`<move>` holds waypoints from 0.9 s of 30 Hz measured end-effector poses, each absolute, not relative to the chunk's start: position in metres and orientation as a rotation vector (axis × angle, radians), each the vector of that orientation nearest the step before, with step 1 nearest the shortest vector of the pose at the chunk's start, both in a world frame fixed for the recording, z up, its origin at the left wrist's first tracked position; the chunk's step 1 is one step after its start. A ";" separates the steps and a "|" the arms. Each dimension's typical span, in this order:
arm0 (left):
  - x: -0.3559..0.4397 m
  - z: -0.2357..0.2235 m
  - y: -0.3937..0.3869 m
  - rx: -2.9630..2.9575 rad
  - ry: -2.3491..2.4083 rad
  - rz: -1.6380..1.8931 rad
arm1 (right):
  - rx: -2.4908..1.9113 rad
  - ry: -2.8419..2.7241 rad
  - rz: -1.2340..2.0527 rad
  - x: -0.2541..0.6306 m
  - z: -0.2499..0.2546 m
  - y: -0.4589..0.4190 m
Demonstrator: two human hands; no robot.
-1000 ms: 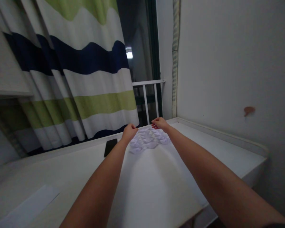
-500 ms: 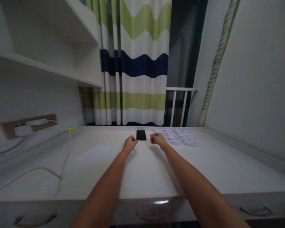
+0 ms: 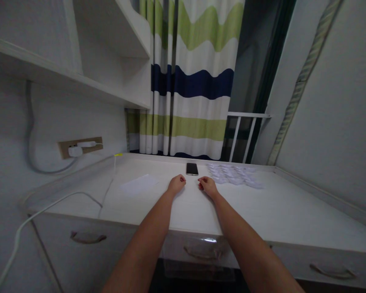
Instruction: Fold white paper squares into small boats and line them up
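Apparently the work is between grasps: the left hand (image 3: 177, 184) and the right hand (image 3: 208, 186) are poised near the centre of the frame, apart from each other, palms turned partly inward. Both have their fingers curled toward the thumb. Whether either grip pinches something small and pale, I cannot tell; nothing shows clearly in them, nor is it plain whether the hands touch the surface.

Just beyond them, the black-screened smartphone (image 3: 192, 169) lies flat, near both hands and touching neither. Right of centre lie rows of folded white pieces (image 3: 232, 174), probably paper; the right hand is the nearer to these. Left of centre rests a white sheet (image 3: 138, 184), apart from the left hand. As a judgement, picking up any of these calls for a reach up or across the frame and a parting of the fingers, with care around the light folded pieces.

The white worktop (image 3: 262, 215) spans the frame, with drawer handles (image 3: 88, 238) along its front at lower left, centre and lower right. A pale cable (image 3: 64, 196) runs over its left end. On the wall at left a white plug (image 3: 75, 151) sits in a socket panel (image 3: 61, 151), below a white shelf unit (image 3: 136, 77). A striped curtain (image 3: 203, 85) hangs at upper centre, beside a dark window and a white railing (image 3: 249, 115).
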State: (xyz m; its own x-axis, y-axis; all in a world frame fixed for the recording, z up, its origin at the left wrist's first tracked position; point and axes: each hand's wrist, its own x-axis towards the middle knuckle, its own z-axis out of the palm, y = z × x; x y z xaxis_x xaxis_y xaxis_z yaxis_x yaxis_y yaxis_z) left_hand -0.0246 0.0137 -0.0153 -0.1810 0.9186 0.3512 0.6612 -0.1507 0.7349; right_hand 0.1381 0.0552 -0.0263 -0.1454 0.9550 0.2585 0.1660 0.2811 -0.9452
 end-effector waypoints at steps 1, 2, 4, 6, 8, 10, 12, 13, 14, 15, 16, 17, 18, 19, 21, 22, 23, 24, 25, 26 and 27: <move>-0.025 -0.016 0.014 1.791 1.820 1.240 | -1.069 -1.557 0.994 0.138 -0.026 0.055; -0.024 -0.017 0.015 1.792 1.815 1.238 | -1.067 -1.562 0.991 0.139 -0.026 0.055; -0.024 -0.018 0.017 1.798 1.809 1.251 | -1.051 -1.584 0.964 0.140 -0.027 0.056; -0.024 -0.019 0.019 1.826 1.791 1.255 | -1.022 -1.621 0.921 0.141 -0.029 0.057; -0.027 -0.016 0.021 1.881 1.750 1.223 | -0.998 -1.640 0.897 0.141 -0.030 0.058; -0.035 -0.011 0.020 1.954 1.718 1.171 | -0.991 -1.636 0.907 0.142 -0.031 0.059; -0.050 -0.003 0.018 2.050 1.734 1.106 | -0.988 -1.637 0.918 0.142 -0.031 0.060; -0.059 0.001 0.016 2.107 1.759 1.060 | -0.985 -1.641 0.921 0.142 -0.031 0.060; -0.070 0.004 0.013 2.141 1.805 1.019 | -0.983 -1.646 0.922 0.142 -0.031 0.060; -0.082 0.008 0.010 2.156 1.863 0.999 | -0.983 -1.649 0.921 0.142 -0.031 0.060; -0.094 0.010 0.006 2.179 1.918 0.987 | -0.984 -1.648 0.919 0.142 -0.031 0.060; -0.107 0.011 0.002 2.223 1.967 0.978 | -0.986 -1.646 0.916 0.142 -0.031 0.060; -0.120 0.011 -0.002 2.275 2.022 0.966 | -0.990 -1.644 0.911 0.142 -0.031 0.059; -0.131 0.009 -0.006 2.299 2.088 0.963 | -0.991 -1.645 0.906 0.142 -0.031 0.060; -0.151 0.003 -0.013 2.273 2.205 0.936 | -0.993 -1.657 0.898 0.142 -0.032 0.060; -0.159 -0.001 -0.016 2.260 2.233 0.901 | -0.992 -1.667 0.895 0.142 -0.032 0.060; -0.164 -0.005 -0.018 2.241 2.242 0.864 | -0.993 -1.677 0.892 0.142 -0.032 0.061; -0.168 -0.009 -0.020 2.205 2.247 0.825 | -0.994 -1.685 0.887 0.142 -0.032 0.061; -0.170 -0.012 -0.022 2.183 2.245 0.852 | -0.994 -1.690 0.882 0.143 -0.032 0.061; -0.171 -0.015 -0.023 2.175 2.235 0.873 | -0.994 -1.692 0.878 0.143 -0.032 0.061; -0.170 -0.016 -0.025 2.168 2.221 0.895 | -0.994 -1.691 0.877 0.142 -0.033 0.061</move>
